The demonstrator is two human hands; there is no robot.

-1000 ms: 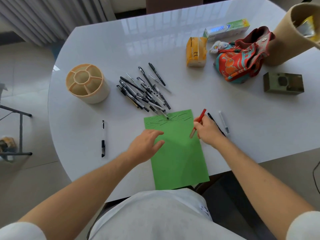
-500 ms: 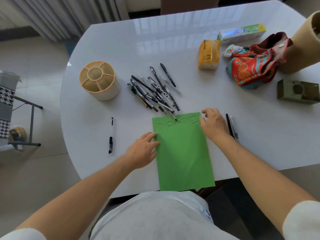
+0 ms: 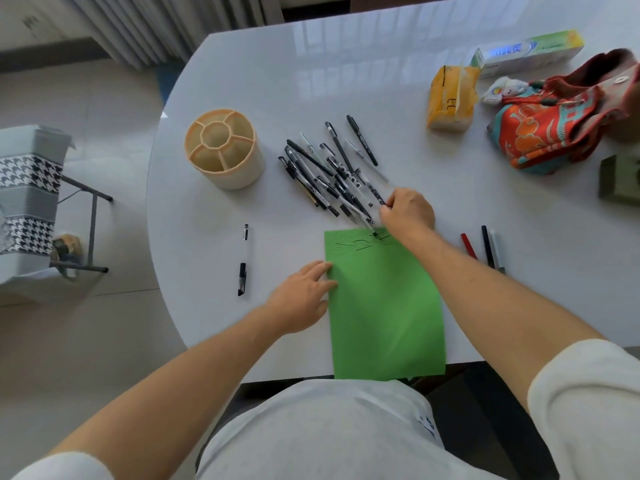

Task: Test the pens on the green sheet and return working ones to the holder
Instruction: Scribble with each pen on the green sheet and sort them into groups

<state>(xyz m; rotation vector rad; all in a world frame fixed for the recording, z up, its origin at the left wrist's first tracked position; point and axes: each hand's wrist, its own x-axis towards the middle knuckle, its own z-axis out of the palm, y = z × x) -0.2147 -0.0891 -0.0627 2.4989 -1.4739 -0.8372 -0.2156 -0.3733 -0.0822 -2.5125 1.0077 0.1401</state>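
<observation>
A green sheet (image 3: 384, 306) lies on the white table (image 3: 346, 74) in front of me, with black scribbles along its far edge. My left hand (image 3: 304, 296) rests flat on the sheet's left edge. My right hand (image 3: 408, 211) reaches past the sheet's far edge into the pile of black pens (image 3: 332, 171) and pinches a black pen (image 3: 375, 197) at the pile's near right end. The beige round pen holder (image 3: 223, 148) stands to the left of the pile, with nothing in its compartments.
A single pen (image 3: 243, 259) lies left of the sheet. A red pen (image 3: 468, 244), a black pen (image 3: 487, 244) and a white pen (image 3: 497, 251) lie right of it. A yellow packet (image 3: 448, 98), a toothpaste box (image 3: 530, 51), a colourful bag (image 3: 557, 123) and an olive box (image 3: 620, 180) sit at the far right.
My right hand has laid the red pen down beside the two pens on the right, then moved left and forward to the pile. My left hand stayed on the sheet's edge.
</observation>
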